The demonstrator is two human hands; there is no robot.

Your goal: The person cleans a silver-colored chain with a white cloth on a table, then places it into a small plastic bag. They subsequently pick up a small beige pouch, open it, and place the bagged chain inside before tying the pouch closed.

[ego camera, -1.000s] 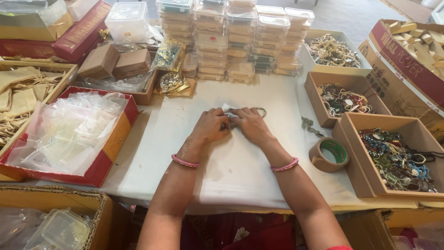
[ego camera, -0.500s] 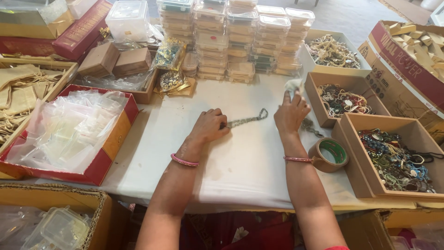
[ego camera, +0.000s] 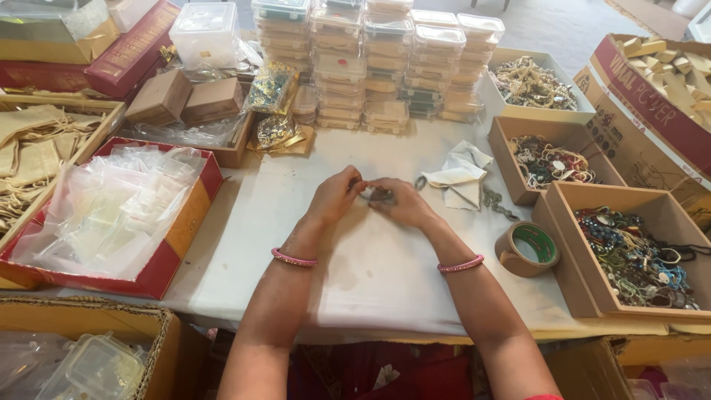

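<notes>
Metal chain (ego camera: 381,195) pinched between both hands, left hand (ego camera: 335,196) and right hand (ego camera: 404,205) fingertips closed on it, tape roll (ego camera: 526,249) right of them on white counter (ego camera: 370,274).

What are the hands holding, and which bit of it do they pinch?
Both hands, left hand and right hand, pinch a small dark metal jewellery piece between their fingertips, one at each side. Which exact part is too small to tell.
</notes>
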